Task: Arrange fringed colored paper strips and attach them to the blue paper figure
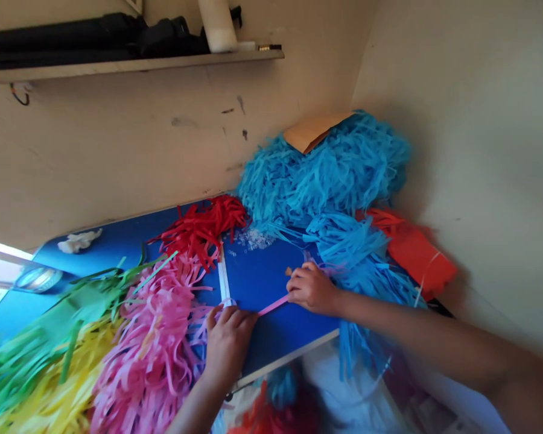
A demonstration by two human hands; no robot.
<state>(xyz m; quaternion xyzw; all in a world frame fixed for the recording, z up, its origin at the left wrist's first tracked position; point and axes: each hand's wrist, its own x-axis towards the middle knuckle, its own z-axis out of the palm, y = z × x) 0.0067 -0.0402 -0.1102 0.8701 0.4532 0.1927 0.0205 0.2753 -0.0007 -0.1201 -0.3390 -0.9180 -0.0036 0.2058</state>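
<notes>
A narrow pink paper strip [274,305] stretches between my two hands, low over the blue tabletop [262,271]. My left hand [230,337] is closed on its left end, beside a white strip [225,277] on the table. My right hand [311,288], its fingers curled, grips the other end. Some purple paper shows just behind the right hand. Pink fringed paper [154,343] lies to the left of my left hand. Blue fringed paper [357,253] lies beside and under my right forearm.
Red fringe [208,226], green fringe [72,313] and yellow fringe [67,374] cover the left side. A large light-blue heap [330,175] bears a brown envelope [317,129] by the wall. Red-orange paper [419,256] lies at right. A loaded shelf [140,65] hangs above.
</notes>
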